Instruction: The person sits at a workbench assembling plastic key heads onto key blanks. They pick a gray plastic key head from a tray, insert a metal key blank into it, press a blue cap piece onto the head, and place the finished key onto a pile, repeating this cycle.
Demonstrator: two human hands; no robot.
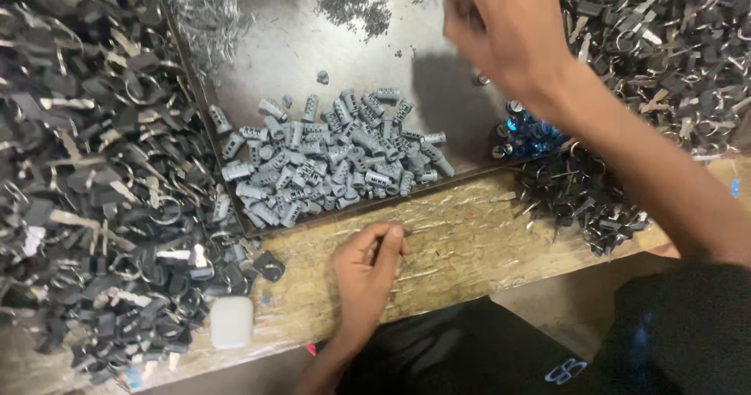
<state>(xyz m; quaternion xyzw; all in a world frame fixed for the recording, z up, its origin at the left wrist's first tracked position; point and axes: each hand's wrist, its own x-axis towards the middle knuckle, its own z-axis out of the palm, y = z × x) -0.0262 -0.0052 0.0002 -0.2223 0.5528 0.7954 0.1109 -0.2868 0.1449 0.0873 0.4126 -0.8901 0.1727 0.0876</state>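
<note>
Reaching your right hand [504, 31], blurred so its grip can't be told, over the tray's [297, 43] far right, you pinch a small part in your left hand [368, 266] on the near bench [469, 242], beside the grey cylinders [328, 160]; picking a piece looks the step, needing a careful fingertip grab.

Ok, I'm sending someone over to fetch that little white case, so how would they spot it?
Start at the wooden workbench and go to its near edge, left of the person's left hand. The white case lies there, just below the big heap of dark keys. It is the only smooth, rounded, white thing among dark metal parts.
</note>
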